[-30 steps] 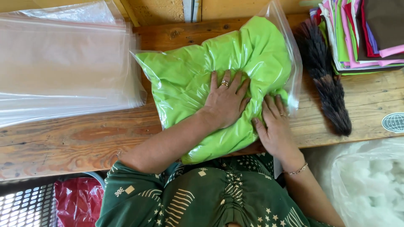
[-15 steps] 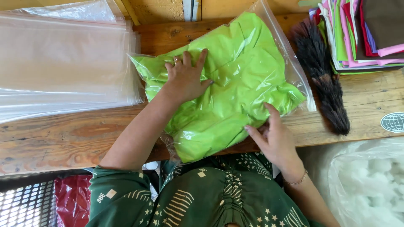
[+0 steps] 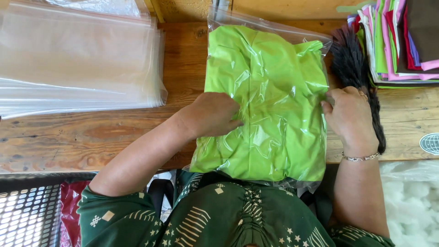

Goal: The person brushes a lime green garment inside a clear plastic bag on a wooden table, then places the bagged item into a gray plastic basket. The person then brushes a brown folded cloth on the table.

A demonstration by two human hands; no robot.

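A bright green folded cloth sealed in a clear plastic bag [image 3: 270,91] lies upright on the wooden table [image 3: 91,132], its lower end hanging over the near edge. My left hand [image 3: 212,114] rests on the bag's left side, fingers curled against the plastic. My right hand [image 3: 350,116] pinches the bag's right edge; it wears a ring and a silver bracelet.
A thick stack of clear plastic bags [image 3: 77,64] fills the table's left side. A dark bristle brush [image 3: 354,68] lies right of the bag. Folded cloths in several colours [image 3: 402,41] are stacked at top right. White stuffing [image 3: 411,201] sits at lower right.
The bag has turned from a slanted lie to upright. My left hand slid from its upper left to the left middle; my right hand moved up to the right edge.
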